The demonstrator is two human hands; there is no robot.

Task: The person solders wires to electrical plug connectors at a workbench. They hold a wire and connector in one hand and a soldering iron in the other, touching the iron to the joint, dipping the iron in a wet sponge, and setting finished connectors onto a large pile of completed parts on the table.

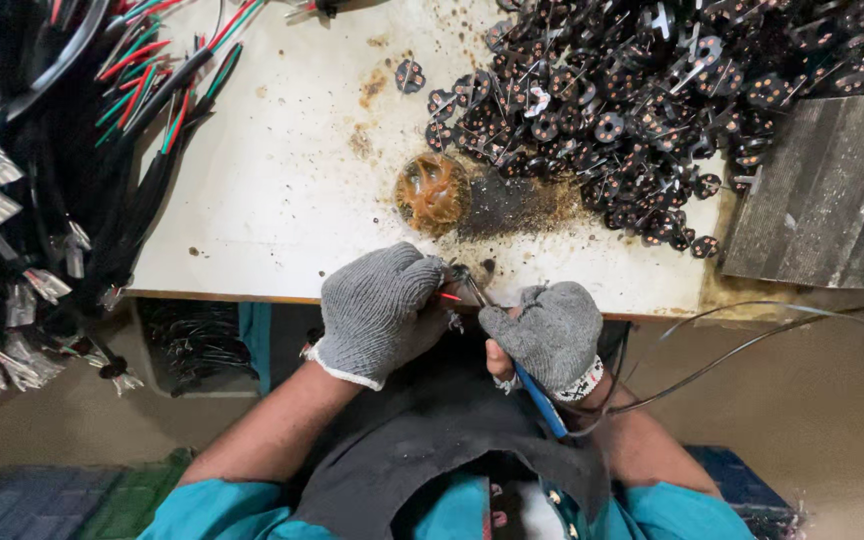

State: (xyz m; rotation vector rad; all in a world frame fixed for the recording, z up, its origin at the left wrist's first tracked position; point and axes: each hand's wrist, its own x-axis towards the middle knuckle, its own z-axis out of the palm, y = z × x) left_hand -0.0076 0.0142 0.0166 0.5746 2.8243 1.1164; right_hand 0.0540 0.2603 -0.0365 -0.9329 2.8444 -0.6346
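- My left hand (380, 308), in a grey knitted glove, is curled into a fist just at the near edge of the worktop (282, 180); it is closed on a thin red wire (449, 297), whose short end comes out between the fingers toward the right.
- My right hand (549, 333), also in a grey glove, is clamped on a soldering iron (512, 350) with a blue handle; the handle goes down past the wrist toward my body, and the dark metal tip goes up and left.
- The tip of the iron and the red wire end meet in the small gap between the two hands, just beside the left knuckles. I cannot tell if they really touch.
- A black cord (732, 350) runs from the right wrist area away to the right.
- Just beyond the hands, on the worktop, lies a round brown lump (433, 193), glossy, with burnt dark stains beside it.
- Further back and to the right is a big heap of small black round parts (632, 100) with metal pins, well apart from the hands.
- On the left side hang bundles of black cables (152, 110) with red, green and white wire ends.
- A dark ribbed mat (832, 190) lies at the right edge.
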